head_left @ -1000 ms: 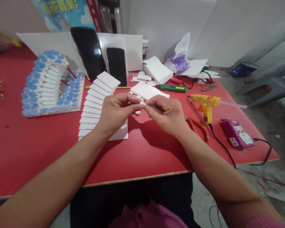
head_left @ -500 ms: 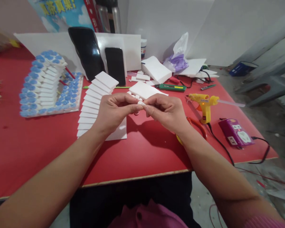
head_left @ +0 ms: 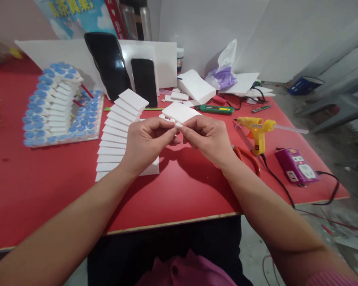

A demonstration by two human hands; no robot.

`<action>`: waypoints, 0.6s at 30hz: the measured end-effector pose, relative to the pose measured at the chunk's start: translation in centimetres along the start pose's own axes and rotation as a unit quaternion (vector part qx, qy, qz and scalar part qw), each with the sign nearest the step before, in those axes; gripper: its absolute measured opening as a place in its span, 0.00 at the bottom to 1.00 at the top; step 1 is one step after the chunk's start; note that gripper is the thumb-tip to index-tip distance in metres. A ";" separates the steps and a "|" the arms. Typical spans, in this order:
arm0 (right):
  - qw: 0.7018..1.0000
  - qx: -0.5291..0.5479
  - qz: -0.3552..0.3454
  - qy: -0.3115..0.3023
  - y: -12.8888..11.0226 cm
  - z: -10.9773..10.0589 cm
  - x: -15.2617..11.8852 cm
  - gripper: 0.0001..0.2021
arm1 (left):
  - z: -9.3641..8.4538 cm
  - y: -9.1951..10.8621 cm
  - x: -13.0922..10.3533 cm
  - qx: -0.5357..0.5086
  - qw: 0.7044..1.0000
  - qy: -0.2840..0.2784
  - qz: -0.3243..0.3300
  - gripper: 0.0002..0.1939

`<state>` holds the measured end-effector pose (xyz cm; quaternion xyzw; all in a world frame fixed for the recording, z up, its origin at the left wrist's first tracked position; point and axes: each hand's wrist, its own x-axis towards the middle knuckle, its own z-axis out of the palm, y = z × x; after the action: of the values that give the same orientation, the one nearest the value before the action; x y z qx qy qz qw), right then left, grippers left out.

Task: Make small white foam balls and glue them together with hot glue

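Observation:
Over the red table (head_left: 179, 190), my left hand (head_left: 147, 139) and my right hand (head_left: 210, 137) meet at the fingertips. Both pinch a small white rounded piece (head_left: 178, 124) between thumbs and forefingers; its material is hard to tell. Just behind the fingers lie a few similar white round pieces (head_left: 162, 116), partly hidden. A flat white foam block (head_left: 180, 113) rests beyond them. To the left, a curved stair of white foam strips (head_left: 113, 131) stands on a white board (head_left: 150, 169), partly covered by my left hand and wrist.
Farther left sits a finished-looking stair model (head_left: 62, 105) with blue-topped pieces. Two phones (head_left: 144, 82) lean at the back. A green utility knife (head_left: 214, 109), yellow glue gun (head_left: 258, 133), orange-handled pliers (head_left: 249, 159) and purple power socket (head_left: 297, 167) lie to the right.
My fingertips have shifted slightly up and away from me. The thumbs have moved over the white piece, which shows a different side.

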<state>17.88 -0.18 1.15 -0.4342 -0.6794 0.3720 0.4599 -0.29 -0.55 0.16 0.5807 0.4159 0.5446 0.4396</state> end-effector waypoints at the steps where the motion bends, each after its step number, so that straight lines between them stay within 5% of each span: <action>1: 1.000 0.001 0.001 0.001 0.0 0.1 0.0 0.21 | 0.1 -0.1 -0.1 0.004 1.000 0.001 0.006 0.10; 8: 0.997 0.069 0.030 0.005 -0.1 1.6 -0.3 0.24 | 0.4 -0.8 -0.7 0.194 0.968 0.057 0.148 0.02; 12: 0.995 0.086 0.038 0.024 -0.3 1.6 -0.2 0.24 | 0.2 -0.6 -0.7 0.244 0.950 0.037 0.193 0.04; 18: 0.997 0.062 0.019 -0.037 -0.4 0.0 0.0 0.17 | -0.6 0.0 0.4 0.044 0.997 -0.029 0.060 0.08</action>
<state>17.79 -0.33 1.49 -0.4041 -0.6630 0.4379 0.4532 -0.86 -0.12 0.29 0.6390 0.3912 0.5342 0.3916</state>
